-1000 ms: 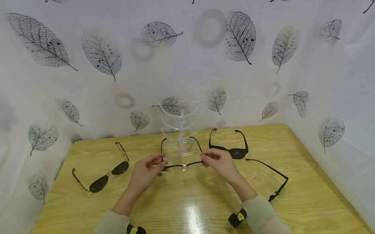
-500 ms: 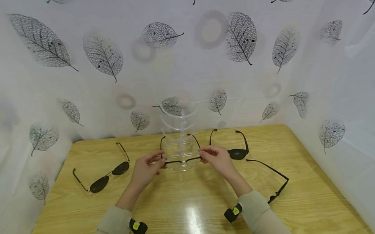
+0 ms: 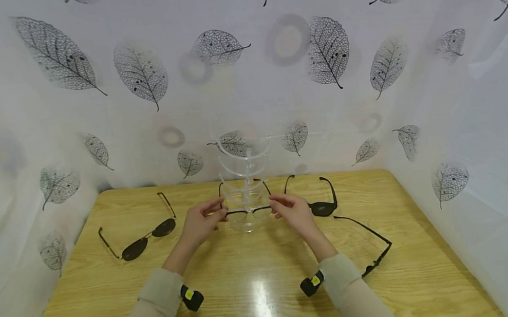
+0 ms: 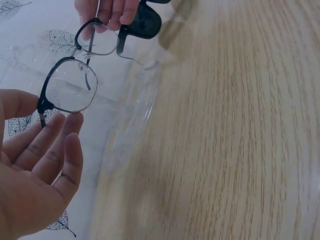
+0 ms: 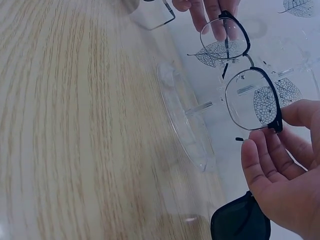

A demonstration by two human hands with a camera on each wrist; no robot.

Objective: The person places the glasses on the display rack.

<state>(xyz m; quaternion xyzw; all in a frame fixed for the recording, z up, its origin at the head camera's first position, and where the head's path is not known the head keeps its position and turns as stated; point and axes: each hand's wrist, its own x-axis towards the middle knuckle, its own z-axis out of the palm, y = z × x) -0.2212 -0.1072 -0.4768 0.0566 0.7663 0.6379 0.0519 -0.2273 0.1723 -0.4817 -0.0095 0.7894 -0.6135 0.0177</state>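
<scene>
A pair of clear-lensed eyeglasses (image 3: 236, 212) with a black upper rim is held level between both hands in front of a clear tiered glasses stand (image 3: 246, 167). My left hand (image 3: 199, 224) pinches the frame's left corner between thumb and fingers. At the opposite corner, my right hand (image 3: 294, 213) pinches the hinge the same way. Both temples point away toward the stand. In the left wrist view the eyeglasses (image 4: 70, 85) are off the table, above the stand's clear base (image 4: 132, 117). Whether the frame touches the stand, I cannot tell.
Dark aviator sunglasses (image 3: 135, 250) lie on the wooden table (image 3: 231, 295) at left. Black sunglasses (image 3: 324, 208) sit behind my right hand, partly hidden. Another dark-framed pair (image 3: 386, 243) lies nearer, partly covered by the right forearm. A leaf-print curtain (image 3: 247, 92) encloses the back and sides.
Both hands have moved forward and slightly up with the eyeglasses, bringing them closer to the stand. The stand's base now shows below the frame. Other glasses stay put.
</scene>
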